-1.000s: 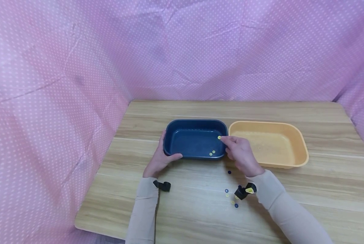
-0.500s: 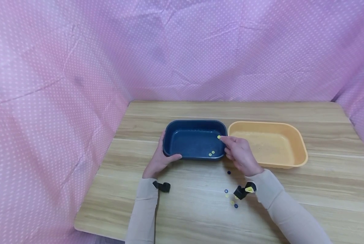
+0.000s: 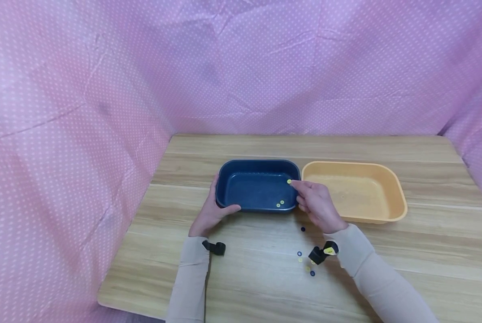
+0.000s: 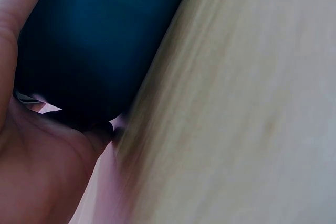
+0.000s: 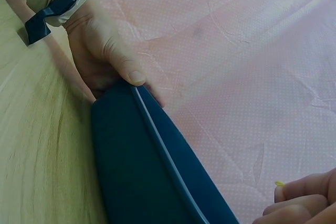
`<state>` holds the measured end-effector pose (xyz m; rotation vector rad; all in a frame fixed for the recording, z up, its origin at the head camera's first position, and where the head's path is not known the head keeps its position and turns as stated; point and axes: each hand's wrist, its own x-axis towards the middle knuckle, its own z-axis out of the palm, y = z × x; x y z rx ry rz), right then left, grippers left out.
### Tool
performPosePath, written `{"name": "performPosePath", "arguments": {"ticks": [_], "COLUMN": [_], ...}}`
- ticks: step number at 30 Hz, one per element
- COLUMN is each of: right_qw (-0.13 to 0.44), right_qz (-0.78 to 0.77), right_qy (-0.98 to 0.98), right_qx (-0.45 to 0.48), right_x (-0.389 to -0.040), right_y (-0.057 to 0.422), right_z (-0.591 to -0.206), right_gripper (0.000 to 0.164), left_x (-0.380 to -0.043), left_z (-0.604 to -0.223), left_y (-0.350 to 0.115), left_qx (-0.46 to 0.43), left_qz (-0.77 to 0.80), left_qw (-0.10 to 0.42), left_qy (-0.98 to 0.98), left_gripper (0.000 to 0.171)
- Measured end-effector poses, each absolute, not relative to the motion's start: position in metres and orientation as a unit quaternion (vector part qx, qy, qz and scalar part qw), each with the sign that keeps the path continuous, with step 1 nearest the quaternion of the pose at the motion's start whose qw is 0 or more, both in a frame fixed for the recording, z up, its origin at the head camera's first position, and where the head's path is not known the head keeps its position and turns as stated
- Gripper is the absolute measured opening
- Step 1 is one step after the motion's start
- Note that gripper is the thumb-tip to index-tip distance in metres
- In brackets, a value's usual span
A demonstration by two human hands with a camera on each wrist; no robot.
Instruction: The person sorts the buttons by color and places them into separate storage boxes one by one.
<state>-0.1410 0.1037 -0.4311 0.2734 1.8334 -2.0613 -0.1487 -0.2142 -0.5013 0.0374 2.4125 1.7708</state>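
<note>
My left hand (image 3: 210,214) grips the left end of a dark blue plastic basin (image 3: 249,188); the thumb lies over its front rim and the other fingers go round the end wall. Pinched between the fingertips of my right hand (image 3: 320,204) is a small yellow button (image 3: 289,181), held above the basin's right side. Two more yellow buttons (image 3: 282,202) lie inside the basin, at its front right. In the right wrist view the yellow button (image 5: 280,183) shows as a thin edge, and the left thumb (image 5: 135,77) presses the basin's rim.
Close against the blue basin's right side stands a yellow-orange basin (image 3: 358,195). On the wooden table (image 3: 257,269), in front of the basins, several blue and yellow buttons (image 3: 312,273) lie scattered, some near the right wrist camera (image 3: 323,253). Pink dotted cloth (image 3: 265,80) hangs behind.
</note>
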Motion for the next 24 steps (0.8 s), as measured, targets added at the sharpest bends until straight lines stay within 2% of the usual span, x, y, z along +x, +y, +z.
{"name": "performPosePath", "arguments": {"ticks": [24], "right_qw": [0.178], "right_qz": [-0.735], "right_qy": [0.647], "right_qx": [0.097], "right_x": [-0.1411], "right_y": [0.1016], "right_z": [-0.4275], "right_gripper": [0.045], "left_x": [-0.1488], "left_z": [-0.5035], "left_y": [-0.2155], "left_qx": [0.023], "left_qz": [0.593], "left_qw": [0.07], "left_qy": [0.802], "left_gripper": [0.116]}}
